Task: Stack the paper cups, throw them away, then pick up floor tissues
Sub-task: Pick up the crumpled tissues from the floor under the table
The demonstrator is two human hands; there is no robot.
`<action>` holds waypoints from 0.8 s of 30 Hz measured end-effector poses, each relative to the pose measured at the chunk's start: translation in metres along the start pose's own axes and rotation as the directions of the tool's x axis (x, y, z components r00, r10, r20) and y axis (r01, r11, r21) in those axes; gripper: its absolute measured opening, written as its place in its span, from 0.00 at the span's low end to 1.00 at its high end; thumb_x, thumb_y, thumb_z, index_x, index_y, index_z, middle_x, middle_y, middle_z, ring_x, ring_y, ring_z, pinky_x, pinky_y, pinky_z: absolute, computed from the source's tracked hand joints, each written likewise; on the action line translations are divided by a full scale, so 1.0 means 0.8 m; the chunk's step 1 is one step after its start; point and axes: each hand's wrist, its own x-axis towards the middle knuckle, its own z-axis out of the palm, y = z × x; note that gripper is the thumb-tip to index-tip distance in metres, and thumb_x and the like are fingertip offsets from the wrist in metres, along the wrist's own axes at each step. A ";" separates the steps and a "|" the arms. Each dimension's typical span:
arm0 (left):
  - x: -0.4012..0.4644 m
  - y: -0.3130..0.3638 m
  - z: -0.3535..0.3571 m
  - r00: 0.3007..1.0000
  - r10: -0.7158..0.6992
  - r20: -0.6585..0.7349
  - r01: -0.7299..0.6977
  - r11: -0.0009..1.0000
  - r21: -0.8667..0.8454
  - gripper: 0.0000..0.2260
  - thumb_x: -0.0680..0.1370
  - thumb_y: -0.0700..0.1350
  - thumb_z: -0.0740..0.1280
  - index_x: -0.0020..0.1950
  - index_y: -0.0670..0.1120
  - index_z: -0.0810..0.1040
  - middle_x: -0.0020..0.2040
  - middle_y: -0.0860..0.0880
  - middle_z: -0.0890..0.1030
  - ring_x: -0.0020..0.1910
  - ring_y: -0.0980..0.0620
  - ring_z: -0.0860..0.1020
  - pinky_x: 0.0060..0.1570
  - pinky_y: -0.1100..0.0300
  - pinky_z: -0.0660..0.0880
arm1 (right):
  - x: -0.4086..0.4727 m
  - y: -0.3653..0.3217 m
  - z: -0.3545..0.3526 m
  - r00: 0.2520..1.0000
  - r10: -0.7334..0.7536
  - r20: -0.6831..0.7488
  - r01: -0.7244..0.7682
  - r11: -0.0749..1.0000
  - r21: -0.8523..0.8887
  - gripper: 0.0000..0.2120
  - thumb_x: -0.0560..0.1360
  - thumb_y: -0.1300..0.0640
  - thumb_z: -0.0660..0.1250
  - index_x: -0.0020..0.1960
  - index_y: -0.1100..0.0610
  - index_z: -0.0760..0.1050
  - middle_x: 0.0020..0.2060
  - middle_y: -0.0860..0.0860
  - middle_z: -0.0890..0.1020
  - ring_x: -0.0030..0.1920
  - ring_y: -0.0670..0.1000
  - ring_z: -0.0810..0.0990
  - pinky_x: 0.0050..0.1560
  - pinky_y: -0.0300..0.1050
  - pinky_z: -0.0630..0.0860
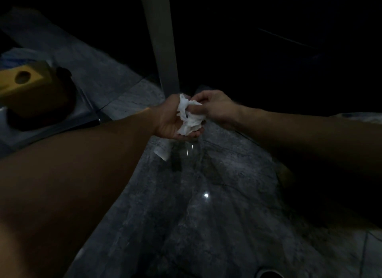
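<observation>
Two bare hands meet low over the floor [217, 226] in the head view, which is dim throughout. The left hand [167, 120] is turned palm up, cupped, with a crumpled white tissue [189, 118] lying in the palm; its fingers curl up under and around the wad, so its grip is partly closed on the tissue. The right hand [215, 108] reaches in from the right with the back of the hand up, and its fingertips [194, 108] pinch the upper edge of the same tissue, so this grip is clamped on the paper as well. The tissue is thus held between both hands, off the floor, just in front of a pale upright leg [163, 50] that rises out of the top of the picture. Both forearms are bare and run in from the lower left and from the right edge.

Under the hands the floor is grey marbled stone, glossy, with a small bright spot of reflected light below the hands and faint joint lines between slabs. At the bottom edge a dark round opening with a pale rim [268, 274] shows partly. To the far left stands a yellow block-shaped object with a round hole in its face [24, 79], resting on something dark and round; what it is cannot be told in this light. The upper right is black, and nothing there can be made out.
</observation>
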 end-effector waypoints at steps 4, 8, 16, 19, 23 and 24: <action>-0.003 0.000 0.011 0.999 0.016 -0.030 -0.017 0.999 -0.039 0.30 0.82 0.62 0.51 0.63 0.37 0.75 0.50 0.35 0.83 0.41 0.40 0.84 0.33 0.51 0.84 | -0.006 0.001 0.000 0.999 -0.006 -0.047 0.003 0.997 -0.080 0.07 0.71 0.64 0.73 0.41 0.56 0.75 0.36 0.51 0.80 0.35 0.46 0.79 0.35 0.40 0.78; -0.004 0.001 0.019 1.000 0.017 0.004 -0.017 1.000 -0.015 0.28 0.82 0.60 0.52 0.58 0.37 0.76 0.44 0.35 0.83 0.34 0.40 0.85 0.31 0.53 0.83 | -0.012 0.001 -0.003 0.999 -0.003 -0.033 0.001 0.997 -0.081 0.07 0.72 0.68 0.70 0.41 0.59 0.75 0.36 0.53 0.78 0.35 0.48 0.78 0.35 0.39 0.77; -0.002 0.000 0.015 0.999 -0.034 0.004 0.034 0.998 0.050 0.27 0.79 0.60 0.54 0.55 0.37 0.75 0.40 0.37 0.80 0.30 0.44 0.80 0.26 0.61 0.77 | -0.015 0.002 -0.001 0.999 0.049 0.022 -0.047 0.996 -0.075 0.06 0.73 0.66 0.71 0.48 0.65 0.77 0.40 0.59 0.80 0.34 0.51 0.79 0.32 0.44 0.76; 0.000 0.001 0.014 0.999 -0.031 -0.027 0.032 0.998 0.056 0.26 0.79 0.60 0.55 0.55 0.37 0.75 0.39 0.38 0.80 0.29 0.45 0.79 0.24 0.62 0.76 | -0.013 0.005 -0.002 0.998 0.057 0.040 -0.053 0.994 -0.099 0.06 0.72 0.66 0.71 0.49 0.66 0.79 0.39 0.59 0.81 0.35 0.51 0.80 0.34 0.43 0.78; 0.002 0.002 0.012 0.999 -0.003 -0.048 0.006 0.999 0.050 0.24 0.80 0.58 0.55 0.53 0.37 0.75 0.35 0.39 0.82 0.26 0.47 0.79 0.23 0.64 0.75 | -0.010 0.008 -0.003 0.997 0.053 0.052 -0.046 0.990 -0.132 0.10 0.73 0.66 0.70 0.53 0.69 0.80 0.44 0.62 0.83 0.42 0.55 0.81 0.45 0.48 0.80; 0.002 0.003 0.011 0.998 0.004 -0.056 0.000 0.998 0.057 0.24 0.81 0.58 0.54 0.53 0.37 0.75 0.34 0.39 0.82 0.26 0.47 0.78 0.23 0.64 0.74 | -0.009 0.008 -0.003 0.997 0.052 0.062 -0.043 0.989 -0.144 0.10 0.73 0.66 0.70 0.53 0.69 0.81 0.44 0.62 0.83 0.42 0.54 0.81 0.44 0.46 0.79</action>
